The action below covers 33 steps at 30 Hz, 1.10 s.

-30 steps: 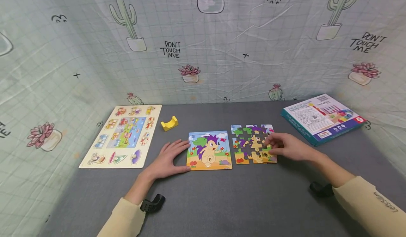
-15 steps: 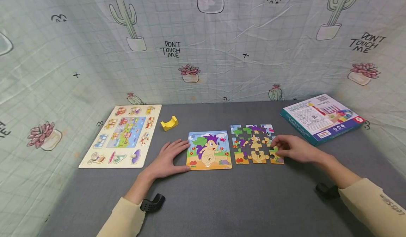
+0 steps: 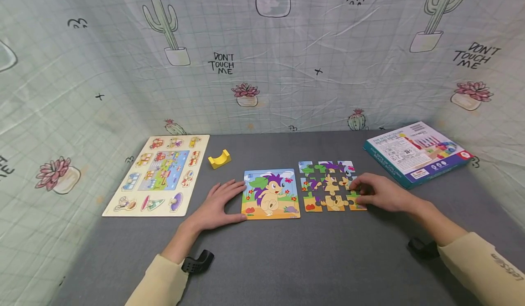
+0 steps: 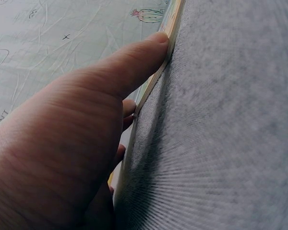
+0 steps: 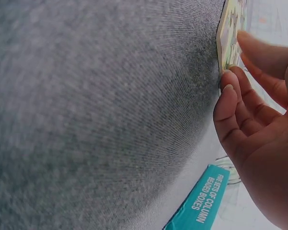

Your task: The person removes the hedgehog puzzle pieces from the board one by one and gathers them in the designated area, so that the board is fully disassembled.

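Observation:
In the head view, my left hand (image 3: 216, 206) lies on the table with fingers spread, its thumb and fingertips touching the left edge of a hedgehog picture board (image 3: 270, 194). The left wrist view shows that thumb (image 4: 144, 52) against the board's edge. To the right lie interlocking jigsaw pieces (image 3: 330, 185) of the same hedgehog picture, with gaps between several of them. My right hand (image 3: 381, 192) pinches the bottom-right corner puzzle piece (image 3: 358, 204), which lies slightly apart from its neighbours. In the right wrist view, the thumb (image 5: 264, 52) touches the piece's top and curled fingers meet its edge.
A cream puzzle board (image 3: 135, 169) with vehicle and toy pictures lies at the left. Beside it stands a yellow curved block (image 3: 219, 159). A teal-edged box (image 3: 418, 153) lies at the back right. Patterned cloth walls (image 3: 287, 60) border the grey table (image 3: 303, 260).
My right hand has slid the corner piece rightward, off its overlap with the other pieces, then stayed nearly still. The left hand has not moved.

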Available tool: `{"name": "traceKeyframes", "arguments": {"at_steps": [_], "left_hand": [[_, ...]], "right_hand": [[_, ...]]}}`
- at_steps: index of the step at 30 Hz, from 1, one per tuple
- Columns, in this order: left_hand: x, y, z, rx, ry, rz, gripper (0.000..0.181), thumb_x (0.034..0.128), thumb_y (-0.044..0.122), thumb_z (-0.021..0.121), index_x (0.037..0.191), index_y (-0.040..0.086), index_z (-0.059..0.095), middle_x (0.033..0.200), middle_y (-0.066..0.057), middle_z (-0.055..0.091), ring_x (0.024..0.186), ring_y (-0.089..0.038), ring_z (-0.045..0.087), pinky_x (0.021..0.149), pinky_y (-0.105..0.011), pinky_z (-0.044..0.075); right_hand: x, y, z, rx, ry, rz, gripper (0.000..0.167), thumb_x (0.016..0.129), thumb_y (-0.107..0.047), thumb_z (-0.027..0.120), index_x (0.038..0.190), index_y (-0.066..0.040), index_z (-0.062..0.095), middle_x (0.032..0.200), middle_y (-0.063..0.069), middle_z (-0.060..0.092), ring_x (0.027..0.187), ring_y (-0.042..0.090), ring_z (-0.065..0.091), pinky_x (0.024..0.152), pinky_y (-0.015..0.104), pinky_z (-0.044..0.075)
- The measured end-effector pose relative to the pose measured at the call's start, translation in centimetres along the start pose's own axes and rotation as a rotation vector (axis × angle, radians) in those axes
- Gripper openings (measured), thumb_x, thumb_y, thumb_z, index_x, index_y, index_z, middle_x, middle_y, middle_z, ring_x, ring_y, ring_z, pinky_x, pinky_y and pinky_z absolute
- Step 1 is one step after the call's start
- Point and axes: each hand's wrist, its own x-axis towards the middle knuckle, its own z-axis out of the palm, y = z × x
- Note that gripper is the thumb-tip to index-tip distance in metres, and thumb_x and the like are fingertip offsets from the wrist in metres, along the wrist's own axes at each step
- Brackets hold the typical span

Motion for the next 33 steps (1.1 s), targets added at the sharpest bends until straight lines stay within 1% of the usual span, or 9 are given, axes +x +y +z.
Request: {"name": "traceKeyframes", "arguments": {"at_steps": [4, 7, 11, 18, 26, 33], "left_hand": [[-0.03, -0.01, -0.01, -0.003, 0.004, 0.002, 0.082, 0.0836, 0.047, 0.078, 0.151, 0.009, 0.049, 0.157, -0.007, 0.042, 0.149, -0.033, 0.025, 0.117, -0.061, 0.008], [-0.03, -0.03, 0.03, -0.003, 0.006, 0.003, 0.081, 0.0838, 0.047, 0.078, 0.150, 0.009, 0.049, 0.157, -0.008, 0.043, 0.149, -0.033, 0.025, 0.117, -0.062, 0.008], [0.01, -0.06, 0.11, 0.000, 0.010, 0.004, 0.081, 0.0846, 0.047, 0.077, 0.150, 0.009, 0.050, 0.156, -0.008, 0.043, 0.148, -0.034, 0.026, 0.116, -0.063, 0.008], [0.01, 0.02, 0.12, -0.001, 0.006, 0.003, 0.081, 0.0845, 0.048, 0.077, 0.150, 0.009, 0.050, 0.156, -0.008, 0.043, 0.149, -0.034, 0.026, 0.117, -0.062, 0.008], [-0.04, 0.04, -0.03, -0.006, 0.005, 0.006, 0.082, 0.0835, 0.046, 0.078, 0.150, 0.008, 0.049, 0.157, -0.008, 0.042, 0.149, -0.034, 0.025, 0.117, -0.062, 0.008], [-0.01, -0.12, -0.01, -0.001, 0.005, 0.010, 0.082, 0.0835, 0.047, 0.078, 0.151, 0.009, 0.049, 0.157, -0.008, 0.042, 0.149, -0.034, 0.025, 0.117, -0.062, 0.008]], "right_hand": [[-0.01, -0.04, 0.08, -0.010, -0.019, 0.008, 0.039, 0.085, -0.026, 0.084, 0.115, -0.005, 0.067, 0.105, 0.001, 0.061, 0.087, 0.017, 0.056, 0.072, 0.030, 0.050], [0.00, -0.12, 0.19, -0.035, -0.035, 0.009, 0.043, 0.084, -0.030, 0.085, 0.116, -0.007, 0.067, 0.109, 0.002, 0.059, 0.092, 0.018, 0.056, 0.077, 0.033, 0.051], [-0.01, -0.19, 0.30, -0.065, -0.051, 0.010, 0.042, 0.084, -0.031, 0.085, 0.116, -0.008, 0.068, 0.113, 0.003, 0.058, 0.095, 0.019, 0.057, 0.080, 0.037, 0.051], [-0.19, -0.16, 0.19, -0.073, -0.069, -0.003, 0.033, 0.085, -0.030, 0.084, 0.111, -0.014, 0.071, 0.115, 0.002, 0.057, 0.095, 0.018, 0.055, 0.082, 0.038, 0.051], [-0.34, -0.14, 0.00, -0.064, -0.076, 0.002, 0.032, 0.085, -0.029, 0.084, 0.110, -0.015, 0.071, 0.115, 0.003, 0.057, 0.096, 0.018, 0.056, 0.083, 0.039, 0.051], [-0.53, -0.04, 0.03, -0.058, -0.067, -0.012, 0.032, 0.085, -0.029, 0.084, 0.111, -0.015, 0.072, 0.116, 0.003, 0.057, 0.096, 0.018, 0.056, 0.082, 0.037, 0.051]]}}
